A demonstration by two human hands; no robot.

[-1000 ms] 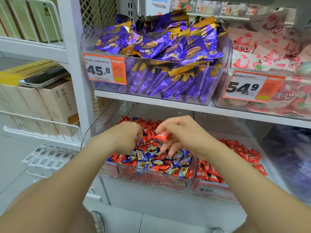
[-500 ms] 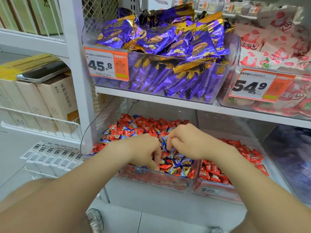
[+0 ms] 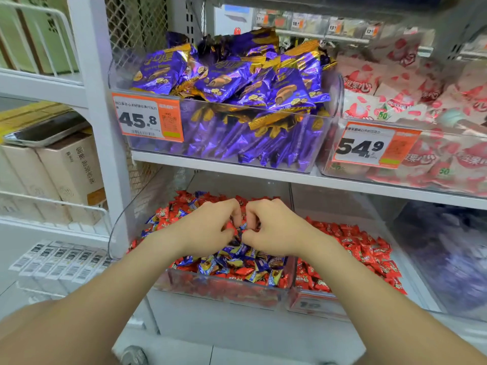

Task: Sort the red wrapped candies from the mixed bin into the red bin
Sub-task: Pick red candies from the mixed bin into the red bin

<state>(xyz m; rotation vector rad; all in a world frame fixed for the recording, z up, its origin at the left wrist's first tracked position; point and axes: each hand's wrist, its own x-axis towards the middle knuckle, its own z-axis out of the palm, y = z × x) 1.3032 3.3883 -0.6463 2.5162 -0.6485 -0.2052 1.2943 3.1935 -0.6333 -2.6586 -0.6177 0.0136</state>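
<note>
Red wrapped candies [image 3: 184, 206] lie mixed with blue wrapped candies [image 3: 237, 252] in the mixed bin [image 3: 218, 283], which is clear-walled and sits on the lower shelf.

Step in hand, by my read: picking reds out of the middle of the pile. Both hands are down in it, left hand [image 3: 208, 229] and right hand [image 3: 274, 229], fingers curled, fingertips meeting at the centre. A red wrapper shows at the left fingertips. Whether either hand really has a candy pinched I cannot tell; the fingers hide it.

To do it well:
- Pinch by a wrapper end, one colour only, and check no blue rides along.
- Gather a few per hand, carry them right over the bin walls, and drop them into the red bin [image 3: 311, 302], just beside on the right.
- The far part of the mixed bin is mostly red, so picking there probably goes faster; the near part is mostly blue.

Look: small, glossy red foil, crinkly, light-coloured print, likely light and slippery. The red bin holds only red and is partly filled.

Above is a bin of purple packets [image 3: 232, 83] with a price tag [image 3: 147, 118].
</note>
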